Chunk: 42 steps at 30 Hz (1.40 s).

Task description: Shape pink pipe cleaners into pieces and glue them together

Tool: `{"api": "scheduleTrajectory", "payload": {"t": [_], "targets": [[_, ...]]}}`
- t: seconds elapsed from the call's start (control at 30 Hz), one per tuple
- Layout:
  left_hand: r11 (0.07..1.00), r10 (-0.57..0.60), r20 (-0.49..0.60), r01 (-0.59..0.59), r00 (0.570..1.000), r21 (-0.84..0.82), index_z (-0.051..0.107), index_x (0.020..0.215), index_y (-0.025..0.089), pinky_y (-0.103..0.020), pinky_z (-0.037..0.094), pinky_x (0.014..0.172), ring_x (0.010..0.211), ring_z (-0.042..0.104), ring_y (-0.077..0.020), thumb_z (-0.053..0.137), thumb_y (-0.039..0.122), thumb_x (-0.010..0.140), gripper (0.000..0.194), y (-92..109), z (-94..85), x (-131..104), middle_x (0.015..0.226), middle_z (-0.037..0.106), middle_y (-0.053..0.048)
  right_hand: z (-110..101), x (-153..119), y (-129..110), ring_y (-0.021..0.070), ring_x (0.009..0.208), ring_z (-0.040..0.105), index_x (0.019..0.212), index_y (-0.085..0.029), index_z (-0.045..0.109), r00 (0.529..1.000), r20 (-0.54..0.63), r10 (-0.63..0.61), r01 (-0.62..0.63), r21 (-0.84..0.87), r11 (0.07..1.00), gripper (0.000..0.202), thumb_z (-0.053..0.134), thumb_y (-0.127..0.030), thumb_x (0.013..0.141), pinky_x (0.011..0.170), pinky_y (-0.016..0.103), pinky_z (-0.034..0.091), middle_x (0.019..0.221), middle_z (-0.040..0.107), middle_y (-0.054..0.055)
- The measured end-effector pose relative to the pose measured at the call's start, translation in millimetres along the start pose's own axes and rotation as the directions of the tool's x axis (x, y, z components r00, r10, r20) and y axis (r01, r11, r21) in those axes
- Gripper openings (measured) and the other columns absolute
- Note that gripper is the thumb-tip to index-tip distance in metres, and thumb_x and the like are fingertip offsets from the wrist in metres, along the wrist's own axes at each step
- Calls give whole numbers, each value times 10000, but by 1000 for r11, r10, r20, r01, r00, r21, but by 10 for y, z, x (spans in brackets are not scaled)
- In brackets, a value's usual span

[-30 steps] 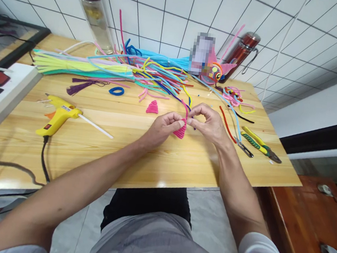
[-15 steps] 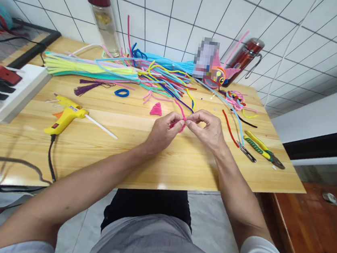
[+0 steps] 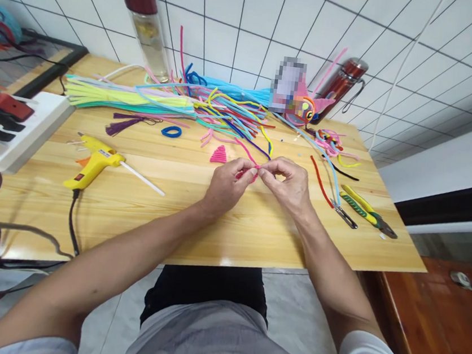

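Over the middle of the wooden table, my left hand (image 3: 225, 185) pinches a pink pipe cleaner piece (image 3: 254, 175), partly hidden by the fingers. My right hand (image 3: 287, 184) grips the same piece from the other side, thumb and forefinger pressed together. The two sets of fingertips nearly touch. A loose pink end (image 3: 245, 148) sticks out up and to the left from between them. Just behind my left hand lies a flat, ridged pink triangle (image 3: 218, 154). A blue ring (image 3: 171, 131) is farther left.
At left are a yellow glue gun (image 3: 95, 164) and a white power strip (image 3: 32, 131). Bundled pipe cleaners (image 3: 134, 99) line the back, near a glass bottle (image 3: 149, 36) and a red flask (image 3: 342, 87). Pliers (image 3: 368, 211) and small snips (image 3: 346, 215) lie at right.
The loose pink end has swung to the left and leans lower. Both hands keep their pinch on the pink piece, and the view has shifted slightly.
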State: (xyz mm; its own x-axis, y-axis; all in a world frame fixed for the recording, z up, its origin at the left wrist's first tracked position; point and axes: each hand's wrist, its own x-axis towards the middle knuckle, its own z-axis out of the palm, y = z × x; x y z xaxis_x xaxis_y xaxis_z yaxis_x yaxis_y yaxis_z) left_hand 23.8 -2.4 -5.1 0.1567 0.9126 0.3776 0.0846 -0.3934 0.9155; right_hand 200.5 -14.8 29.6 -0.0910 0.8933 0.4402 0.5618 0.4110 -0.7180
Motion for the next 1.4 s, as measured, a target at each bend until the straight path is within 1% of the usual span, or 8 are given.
{"api": "scheduleTrajectory", "payload": {"t": [0.37, 0.6, 0.87, 0.93, 1.03, 1.17, 1.27, 1.4], "targets": [[997, -41, -23, 39, 999, -74, 762, 831, 220, -307, 509, 797, 780, 678, -177, 705, 319, 912, 139, 22, -15, 9, 818, 770, -14, 20, -6, -74, 197, 738, 669, 758, -247, 760, 999, -35, -6, 6, 10, 1000, 230, 752, -426, 902, 700, 355, 561, 814, 757, 57], [991, -52, -5, 51, 999, -125, 783, 834, 212, -309, 524, 769, 759, 683, -176, 704, 319, 909, 152, 35, -19, 4, 806, 775, -19, 35, -7, -79, 194, 746, 674, 741, -244, 732, 999, -42, 1, 1, 47, 999, 199, 747, -381, 885, 688, 345, 559, 811, 747, 53], [954, -174, 4, 169, 985, -247, 832, 843, 209, -317, 565, 767, 756, 715, -175, 805, 378, 855, 172, -53, -10, -4, 820, 805, -24, 61, 10, -37, 184, 724, 639, 702, -243, 688, 999, -38, 2, 2, 100, 995, 183, 736, -337, 852, 647, 327, 517, 771, 705, 37], [934, -219, 18, 215, 976, -285, 831, 827, 195, -309, 563, 759, 751, 712, -170, 844, 410, 822, 215, -81, -6, 6, 818, 806, -31, 65, 8, -34, 181, 731, 633, 695, -239, 676, 1000, -26, 9, -6, 107, 994, 178, 732, -320, 843, 653, 323, 509, 775, 698, 35], [870, -279, 69, 282, 958, -404, 815, 806, 173, -293, 562, 736, 734, 703, -159, 920, 497, 725, 350, -107, 12, 34, 806, 799, -38, 77, -1, -42, 163, 703, 605, 706, -231, 657, 999, -29, 41, -36, 146, 989, 177, 726, -317, 845, 655, 313, 490, 763, 671, 18], [772, -280, 120, 297, 953, -562, 776, 789, 170, -278, 569, 738, 721, 698, -141, 977, 575, 609, 487, -103, 53, 63, 780, 781, -23, 112, -16, -36, 135, 625, 537, 761, -224, 640, 990, -21, 138, -130, 218, 967, 217, 734, -393, 859, 609, 294, 435, 718, 613, -15], [742, -279, 138, 305, 950, -598, 761, 812, 169, -292, 574, 754, 738, 702, -145, 981, 570, 610, 500, -92, 73, 58, 801, 781, -26, 144, -25, -6, 124, 605, 496, 788, -223, 632, 984, -20, 178, -168, 249, 954, 239, 727, -430, 860, 594, 286, 405, 696, 587, -28], [745, -293, 142, 319, 946, -586, 740, 830, 157, -310, 565, 770, 753, 699, -153, 971, 516, 644, 466, -98, 63, 45, 818, 774, -33, 165, -31, 22, 125, 609, 490, 793, -225, 635, 983, -12, 185, -177, 232, 956, 227, 709, -427, 863, 599, 283, 398, 677, 565, -35]]}}
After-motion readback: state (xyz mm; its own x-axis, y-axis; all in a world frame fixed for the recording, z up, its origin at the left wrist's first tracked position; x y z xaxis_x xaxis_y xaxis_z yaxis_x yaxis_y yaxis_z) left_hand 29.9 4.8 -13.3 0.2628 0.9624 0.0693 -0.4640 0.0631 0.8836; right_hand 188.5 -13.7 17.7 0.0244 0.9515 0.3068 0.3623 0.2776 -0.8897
